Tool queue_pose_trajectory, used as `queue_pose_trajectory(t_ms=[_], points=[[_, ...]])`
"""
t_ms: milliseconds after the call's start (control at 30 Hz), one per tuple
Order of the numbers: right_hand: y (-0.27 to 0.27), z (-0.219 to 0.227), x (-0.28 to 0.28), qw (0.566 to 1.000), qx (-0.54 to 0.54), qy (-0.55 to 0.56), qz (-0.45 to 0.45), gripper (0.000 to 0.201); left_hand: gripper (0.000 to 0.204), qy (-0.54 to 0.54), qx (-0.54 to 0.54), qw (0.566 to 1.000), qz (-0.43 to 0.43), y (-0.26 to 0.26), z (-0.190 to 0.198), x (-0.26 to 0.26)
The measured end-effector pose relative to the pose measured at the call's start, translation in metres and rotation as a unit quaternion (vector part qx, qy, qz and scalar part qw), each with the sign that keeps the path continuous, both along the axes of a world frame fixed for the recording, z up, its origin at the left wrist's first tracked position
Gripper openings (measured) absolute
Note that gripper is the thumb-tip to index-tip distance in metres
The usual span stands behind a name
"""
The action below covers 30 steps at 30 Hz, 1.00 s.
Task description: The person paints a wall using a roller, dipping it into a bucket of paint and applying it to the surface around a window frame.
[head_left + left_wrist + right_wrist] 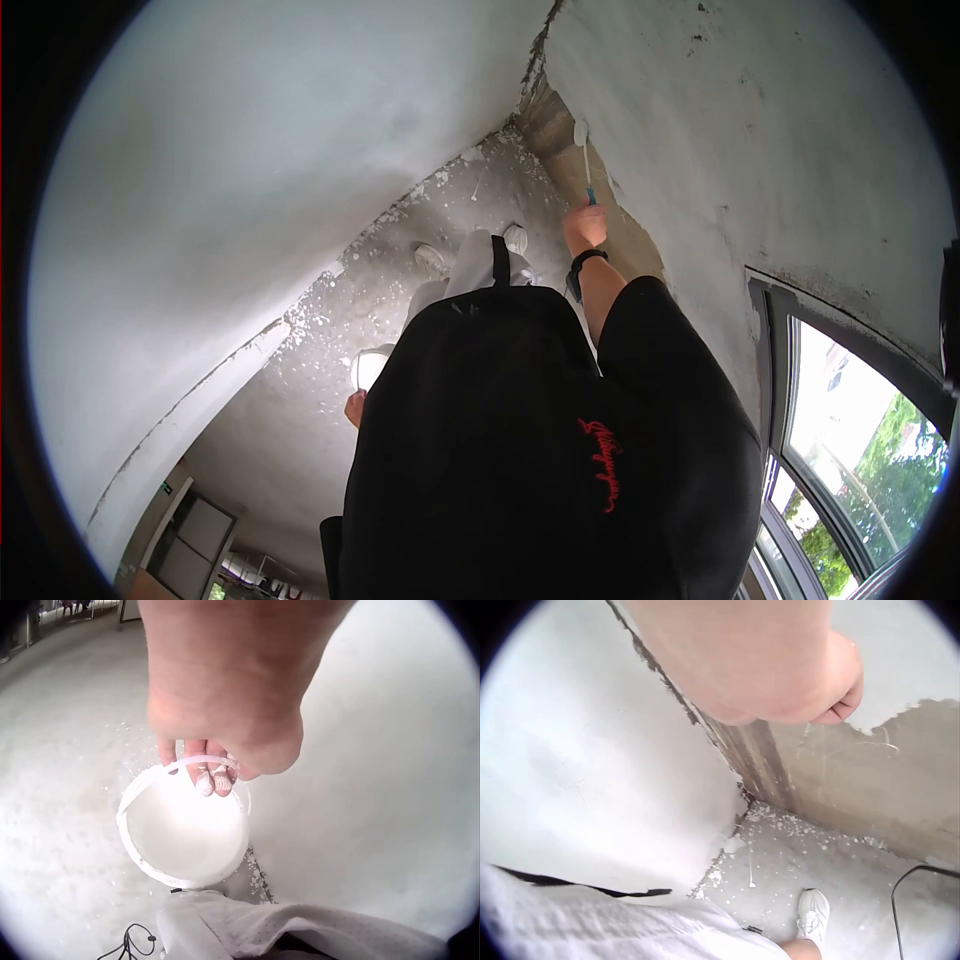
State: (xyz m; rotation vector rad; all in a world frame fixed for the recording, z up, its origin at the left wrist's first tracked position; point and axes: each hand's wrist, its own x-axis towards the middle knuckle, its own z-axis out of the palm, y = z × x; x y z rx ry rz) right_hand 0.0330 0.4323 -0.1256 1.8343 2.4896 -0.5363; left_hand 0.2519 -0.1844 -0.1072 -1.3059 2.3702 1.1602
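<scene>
My right hand grips the blue handle of a small paint roller, held out towards the right-hand wall. Its white roller head overlaps the boundary between white coating and the bare brownish patch. From the right wrist, the curled right hand shows, while the roller is hidden behind it. Low on the left, my left hand holds a white bucket. In the left wrist view, white-smeared fingers curl at the handle of the bucket, and its inside looks white.
Two walls meet at a rough, cracked corner. White splashes and flakes cover the grey floor below it. A framed window is at the right. A black cable hangs by the white shoe.
</scene>
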Motion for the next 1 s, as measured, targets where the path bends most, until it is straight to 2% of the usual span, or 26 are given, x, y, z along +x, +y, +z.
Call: queue_pose_trajectory(t_ms=[67,100,133,167,200,267,367,467,567,667,800,900,1000], points=[[0.007,-0.009,0.029,1.000,0.001,-0.021,-0.014,0.044,0.028,-0.030,-0.048,0.998,-0.004,0.013,0.022,-0.023],[0.009,-0.008,0.042,0.999,0.000,-0.023,-0.025,0.044,0.028,-0.032,-0.049,0.998,-0.015,-0.007,0.007,-0.022],[0.009,-0.006,0.052,0.999,0.008,-0.023,-0.022,0.044,0.029,-0.066,-0.070,0.981,-0.170,-0.043,-0.026,-0.016],[0.007,-0.005,0.065,0.999,0.016,-0.026,-0.019,0.044,0.031,-0.100,-0.091,0.938,-0.320,-0.066,-0.040,-0.015],[0.007,-0.004,0.078,0.999,0.014,-0.031,-0.031,0.044,0.031,-0.103,-0.092,0.933,-0.332,-0.069,-0.037,-0.020],[0.007,-0.003,0.100,0.999,0.002,-0.019,-0.037,0.043,0.032,-0.028,0.011,0.988,-0.152,-0.060,-0.036,-0.030],[0.004,0.002,0.129,0.996,-0.002,-0.041,-0.073,0.043,0.032,-0.020,0.040,0.988,-0.145,-0.054,-0.023,-0.064],[0.007,0.004,0.157,0.995,-0.002,-0.051,-0.086,0.042,0.032,-0.062,0.022,0.986,-0.150,-0.047,-0.020,-0.102],[0.010,0.003,0.189,0.993,0.015,-0.061,-0.097,0.044,0.032,-0.080,-0.015,0.980,-0.180,-0.004,0.018,-0.145],[0.013,0.001,0.224,0.987,0.013,-0.079,-0.140,0.045,0.033,-0.071,-0.075,0.964,-0.243,-0.004,0.007,-0.179],[0.009,0.008,0.267,0.980,0.027,-0.097,-0.173,0.043,0.030,-0.083,-0.097,0.942,-0.310,0.027,0.020,-0.224],[-0.003,0.015,0.291,0.971,0.034,-0.124,-0.202,0.041,0.026,-0.062,-0.070,0.940,-0.327,0.053,0.031,-0.252],[-0.010,0.014,0.314,0.956,0.054,-0.155,-0.243,0.041,0.023,-0.018,-0.049,0.958,-0.281,0.112,0.060,-0.270]])
